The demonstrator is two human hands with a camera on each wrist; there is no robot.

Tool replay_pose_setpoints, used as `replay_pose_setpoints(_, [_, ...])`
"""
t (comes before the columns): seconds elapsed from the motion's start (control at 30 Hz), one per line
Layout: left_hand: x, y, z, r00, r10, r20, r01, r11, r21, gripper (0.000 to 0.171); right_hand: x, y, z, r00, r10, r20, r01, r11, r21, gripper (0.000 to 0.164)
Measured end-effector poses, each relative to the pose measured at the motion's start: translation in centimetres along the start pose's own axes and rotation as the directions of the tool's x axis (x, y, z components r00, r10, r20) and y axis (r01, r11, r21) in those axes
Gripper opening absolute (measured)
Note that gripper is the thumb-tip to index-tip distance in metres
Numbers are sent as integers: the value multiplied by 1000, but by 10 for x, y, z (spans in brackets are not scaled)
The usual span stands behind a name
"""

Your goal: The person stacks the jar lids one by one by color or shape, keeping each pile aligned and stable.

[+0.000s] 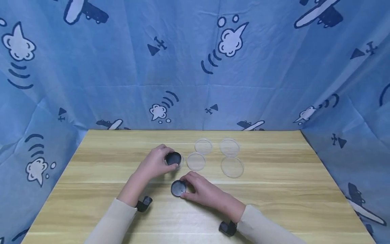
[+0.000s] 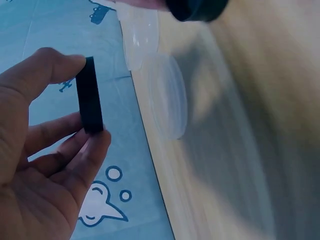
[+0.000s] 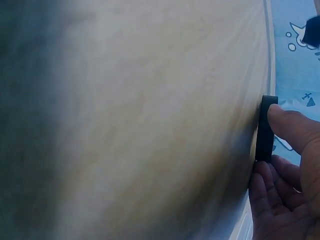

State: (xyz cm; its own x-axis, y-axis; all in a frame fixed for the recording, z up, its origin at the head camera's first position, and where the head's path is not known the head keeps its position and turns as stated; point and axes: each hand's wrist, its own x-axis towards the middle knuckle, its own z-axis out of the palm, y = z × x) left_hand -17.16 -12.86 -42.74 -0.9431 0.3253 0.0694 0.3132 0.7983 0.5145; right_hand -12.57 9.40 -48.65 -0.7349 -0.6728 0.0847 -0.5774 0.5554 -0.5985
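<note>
My left hand [image 1: 154, 163] pinches a shallow black round lid [image 1: 173, 158] by its rim, thumb on one side and fingers on the other. In the left wrist view this black lid [image 2: 90, 97] stands edge-on and off the table. Partly covered beneath it in the head view is a clear round dish [image 1: 182, 162]. Closer to me, my right hand [image 1: 202, 190] grips a second black round lid [image 1: 178, 188] with greyish insides by its right edge. The right wrist view shows that lid [image 3: 266, 129] edge-on between thumb and fingertips; whether it touches the table I cannot tell.
Beyond my hands, several clear round pieces lie on the wooden table [image 1: 106, 162]: two nearer the middle [image 1: 196, 162], two farther right [image 1: 232, 167]. A blue patterned curtain [image 1: 189, 67] rises behind the table's back edge. Black cameras are strapped to both wrists.
</note>
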Motion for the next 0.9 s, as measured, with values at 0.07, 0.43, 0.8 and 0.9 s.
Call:
replay_pose_setpoints(0.07, [-7,-1,2,1000,18,8,-18,1000,-1,52,0,1,0,1000,3,6,-3,1000,-7,43])
replay_pose_setpoints(0.43, [-42,-6,15,990,68,124,-57,995,-87,43,0,-1,0,1000,13,12,-13,1000,22,42])
replay_pose_setpoints(0.8, [-60,-6,25,969,123,214,-96,987,-132,45,-1,-1,0,998,48,29,-48,999,15,44])
replay_pose_setpoints(0.9, [-61,-3,26,970,122,210,-98,988,-119,45,-1,-1,-1,999,43,30,-44,999,15,45])
